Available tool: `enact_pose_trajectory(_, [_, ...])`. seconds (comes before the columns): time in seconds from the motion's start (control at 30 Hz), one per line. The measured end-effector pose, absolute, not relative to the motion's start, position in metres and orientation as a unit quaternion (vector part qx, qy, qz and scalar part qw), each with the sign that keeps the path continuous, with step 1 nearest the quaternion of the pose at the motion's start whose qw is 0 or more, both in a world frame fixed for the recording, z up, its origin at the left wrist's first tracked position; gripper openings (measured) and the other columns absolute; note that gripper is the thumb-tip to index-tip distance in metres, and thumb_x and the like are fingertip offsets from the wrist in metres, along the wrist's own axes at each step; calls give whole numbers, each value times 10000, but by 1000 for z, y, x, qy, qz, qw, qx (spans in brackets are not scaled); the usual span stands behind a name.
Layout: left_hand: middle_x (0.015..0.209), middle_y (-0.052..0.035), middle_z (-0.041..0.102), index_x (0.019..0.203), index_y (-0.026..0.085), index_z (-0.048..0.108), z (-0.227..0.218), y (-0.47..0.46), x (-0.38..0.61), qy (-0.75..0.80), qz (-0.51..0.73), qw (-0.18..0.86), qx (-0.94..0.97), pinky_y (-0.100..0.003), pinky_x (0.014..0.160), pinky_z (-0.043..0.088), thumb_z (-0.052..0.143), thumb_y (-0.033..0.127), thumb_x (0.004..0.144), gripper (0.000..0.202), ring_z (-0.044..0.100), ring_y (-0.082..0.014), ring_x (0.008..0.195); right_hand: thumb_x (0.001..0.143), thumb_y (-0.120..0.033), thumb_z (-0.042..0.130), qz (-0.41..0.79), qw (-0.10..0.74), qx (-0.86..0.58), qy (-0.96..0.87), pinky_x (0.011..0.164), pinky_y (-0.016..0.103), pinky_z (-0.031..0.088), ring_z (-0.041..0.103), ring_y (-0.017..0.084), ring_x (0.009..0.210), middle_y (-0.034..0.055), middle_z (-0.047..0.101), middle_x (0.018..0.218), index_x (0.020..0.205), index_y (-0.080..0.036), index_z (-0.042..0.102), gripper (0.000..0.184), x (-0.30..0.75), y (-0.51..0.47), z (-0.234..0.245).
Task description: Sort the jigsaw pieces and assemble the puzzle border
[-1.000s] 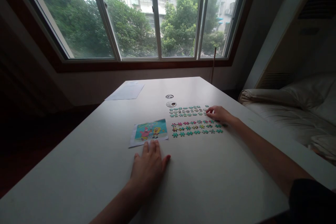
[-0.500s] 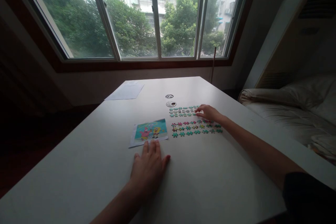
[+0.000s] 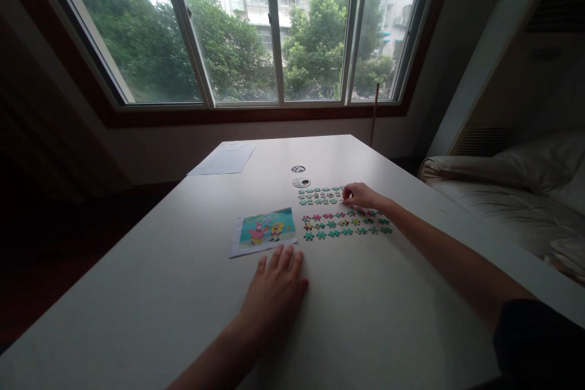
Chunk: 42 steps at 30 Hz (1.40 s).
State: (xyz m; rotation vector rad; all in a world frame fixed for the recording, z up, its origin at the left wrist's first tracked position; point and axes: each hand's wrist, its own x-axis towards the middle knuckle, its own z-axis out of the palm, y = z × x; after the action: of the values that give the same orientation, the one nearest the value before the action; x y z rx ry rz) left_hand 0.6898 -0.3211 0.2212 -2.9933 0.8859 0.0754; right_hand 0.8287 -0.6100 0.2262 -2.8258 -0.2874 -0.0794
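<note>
My left hand (image 3: pixel 277 283) lies flat on the white table (image 3: pixel 150 268), fingers stretched out, just below a printed picture sheet (image 3: pixel 267 228) of cartoon figures on a blue-green background. To the right of that sheet, jigsaw pieces (image 3: pixel 335 233) are spread in several rows, mostly green, with some pink and yellow ones. Over the upper rows, at their right end, my right hand (image 3: pixel 362 196) has its thumb and fingers pinched on a small jigsaw piece (image 3: pixel 342 202), of which only a pale edge shows. The hand hides part of the pieces beneath it.
Beyond the pieces, two round fittings (image 3: pixel 301 183) are set in the tabletop. A white paper sheet (image 3: pixel 223 159) lies at the far left edge. A window stands behind the table, and a pale sofa (image 3: pixel 503 177) is at the right.
The fingers of my right hand have closed from apart into a pinch on a jigsaw piece. My left hand has slid slightly right, off the picture sheet's lower edge. The view has shifted a little.
</note>
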Motion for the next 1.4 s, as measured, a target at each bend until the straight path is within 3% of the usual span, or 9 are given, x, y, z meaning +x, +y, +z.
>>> enact_pose_trajectory(0.2, [1347,-145,386,1304,125,385,218,-320,693,303,28,-8,-953,-492,965,301,347,277,873,459,337,-309,1227,753,-221,589,-13,261,-943,-205,601,194,428,581,102,648,2,639,728,895,-159,600,156,769,-562,232])
enact_pose_trajectory(0.3, [1333,-147,402,1289,125,403,216,-319,695,309,20,-10,-951,-489,955,314,358,283,868,452,348,-313,1215,747,-227,597,11,340,-901,-270,590,196,431,584,106,638,4,632,697,865,-166,626,136,732,-536,230])
enact_pose_trajectory(0.4, [1319,-139,421,1270,139,424,214,-319,695,317,5,-9,-949,-494,955,308,375,284,861,436,357,-313,1205,734,-203,604,36,365,-888,-278,566,187,426,578,103,619,5,629,679,854,-169,647,132,707,-521,224])
enact_pose_trajectory(0.7, [1305,-133,434,1262,147,425,212,-320,694,329,-3,1,-944,-467,943,333,379,288,867,421,372,-297,1194,725,-175,606,-50,362,-898,-246,583,197,412,526,98,624,8,589,701,842,-177,659,129,696,-520,199])
enact_pose_trajectory(1.03, [1250,-136,464,1220,148,445,214,-317,697,358,-3,-31,-933,-435,909,379,437,268,844,395,408,-281,1149,737,-217,600,-19,344,-908,-239,539,193,357,460,81,538,-26,526,595,816,-166,643,103,694,-532,207])
enact_pose_trajectory(1.2, [1108,-75,531,1120,211,498,218,-316,699,419,-7,-62,-906,-378,849,424,455,190,830,293,477,-234,1026,743,-209,582,-22,334,-911,-242,547,198,335,430,83,545,-32,496,586,797,-175,636,84,695,-531,204])
enact_pose_trajectory(1.4, [1053,-49,531,1136,261,486,218,-315,703,471,-9,-77,-878,-350,799,450,476,166,832,319,495,-211,958,744,-215,579,-35,315,-917,-240,538,196,312,419,84,547,-40,472,574,772,-175,624,66,696,-530,200])
